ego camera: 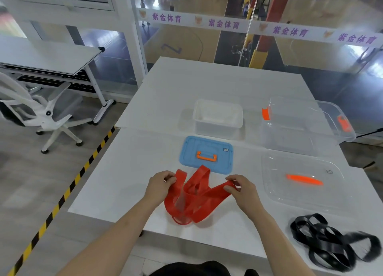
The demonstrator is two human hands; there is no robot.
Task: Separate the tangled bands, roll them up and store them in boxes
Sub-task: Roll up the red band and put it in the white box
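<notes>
On the table [207,85], left hand [160,184] and right hand [241,187] pinch the tangled red band [192,199]; black bands [329,240] untouched, boxes [217,118] empty, nothing rolled yet

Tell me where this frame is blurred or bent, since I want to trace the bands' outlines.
Head view: the red band gripped by the left hand and right hand is fairly sharp; the black band smears at its right end; wide-angle distortion bows the table edges; reflections wash the glass wall.

Tangled red bands [192,197] loop near the front edge of the surface [145,172]. The black bands [329,244] lie heaped at its front-right corner. The white box [215,130] and clear box [290,139] stand open farther back.
</notes>
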